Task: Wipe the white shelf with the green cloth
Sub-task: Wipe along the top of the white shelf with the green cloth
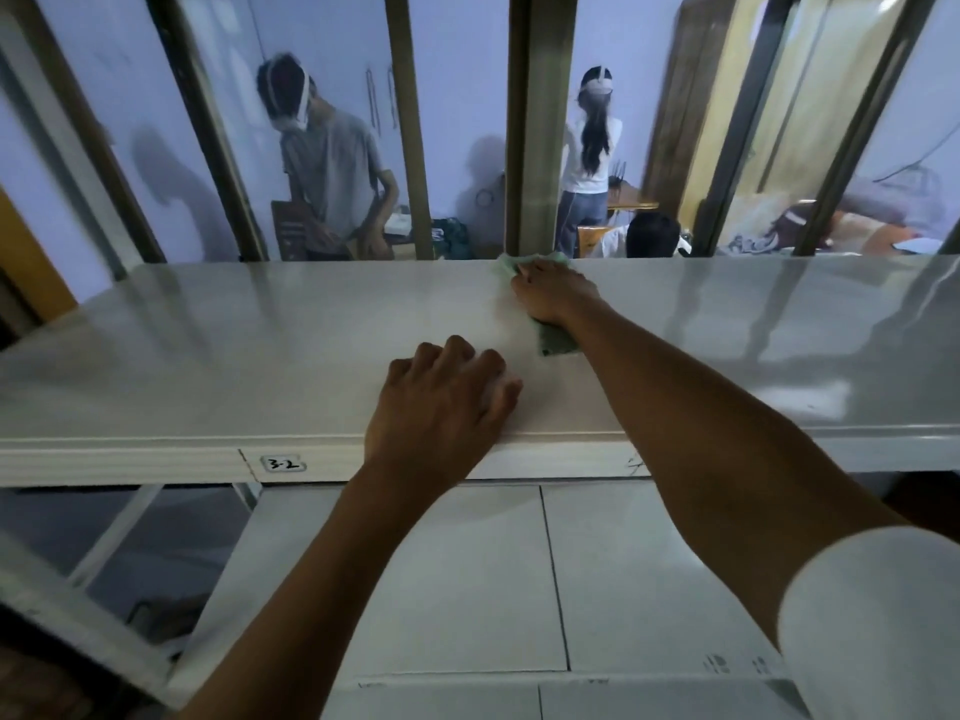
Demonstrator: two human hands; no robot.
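The wiping step is in hand: the green cloth (524, 265) is pressed by the right hand (553, 293) at the white shelf (260, 356) far edge, the left hand (447, 402) rests loosely curled on the front edge, and a sweep across unwiped surface is called for next.

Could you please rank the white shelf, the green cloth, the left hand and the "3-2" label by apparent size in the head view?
1. white shelf
2. left hand, though it sits nearer the camera
3. green cloth, mostly hidden under the right hand
4. "3-2" label
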